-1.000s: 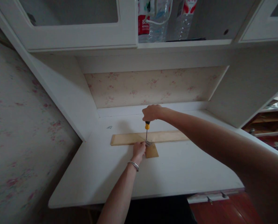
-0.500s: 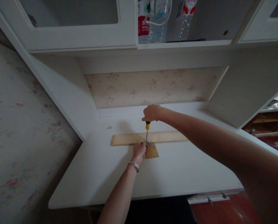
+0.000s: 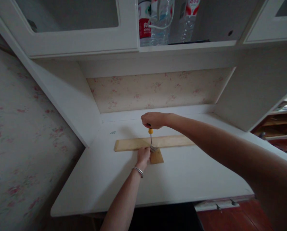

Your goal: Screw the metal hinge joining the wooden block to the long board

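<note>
A long pale wooden strip [image 3: 172,141] lies across the white desk [image 3: 182,176], with a small darker wooden piece [image 3: 157,157] against its near edge. My right hand [image 3: 153,120] grips the handle of a yellow screwdriver [image 3: 150,131] held upright, its tip down at a small metal part [image 3: 153,148] where the two pieces meet. My left hand [image 3: 143,156], a bracelet on its wrist, presses on the wood just left of that metal part.
White cabinet walls close in the desk at left [image 3: 68,96] and right [image 3: 254,83]. A shelf above holds plastic bottles [image 3: 158,22]. A few small screws [image 3: 113,132] lie on the desk at back left. Red-brown floor [image 3: 242,218] shows past the desk's front edge.
My right hand has shifted slightly left and down on the screwdriver handle, its grip turned. The left hand and the wood have stayed in place.
</note>
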`<state>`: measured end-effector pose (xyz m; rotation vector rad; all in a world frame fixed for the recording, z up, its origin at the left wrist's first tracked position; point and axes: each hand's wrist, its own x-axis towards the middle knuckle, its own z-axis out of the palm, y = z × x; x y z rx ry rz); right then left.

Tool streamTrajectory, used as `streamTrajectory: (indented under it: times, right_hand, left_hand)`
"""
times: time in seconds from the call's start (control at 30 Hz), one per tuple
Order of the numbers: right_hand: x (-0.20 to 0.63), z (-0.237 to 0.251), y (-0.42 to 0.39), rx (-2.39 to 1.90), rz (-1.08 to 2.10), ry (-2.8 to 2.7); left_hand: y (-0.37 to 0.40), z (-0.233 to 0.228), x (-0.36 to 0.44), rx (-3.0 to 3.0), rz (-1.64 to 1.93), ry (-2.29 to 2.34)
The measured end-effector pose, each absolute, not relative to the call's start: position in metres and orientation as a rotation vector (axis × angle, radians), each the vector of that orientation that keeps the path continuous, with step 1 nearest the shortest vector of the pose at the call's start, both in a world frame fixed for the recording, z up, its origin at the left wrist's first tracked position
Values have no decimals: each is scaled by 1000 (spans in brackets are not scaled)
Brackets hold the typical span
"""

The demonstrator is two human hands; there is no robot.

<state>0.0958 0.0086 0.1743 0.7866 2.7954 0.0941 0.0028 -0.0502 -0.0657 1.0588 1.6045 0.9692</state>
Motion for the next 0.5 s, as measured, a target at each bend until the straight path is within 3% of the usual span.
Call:
streamTrajectory:
  times: [0.13,0.27,0.5]
  right_hand:
    - [110,182,17,747,109,2959]
    - [138,177,17,977,109,3064]
    - [216,106,-3,1647,-295,2984]
  left_hand:
    - [-51,-65,2,1200,897,1646]
    - [-53,-57,-9,1432,816,1695]
    - [-49,-17,-36,2176,621,1566]
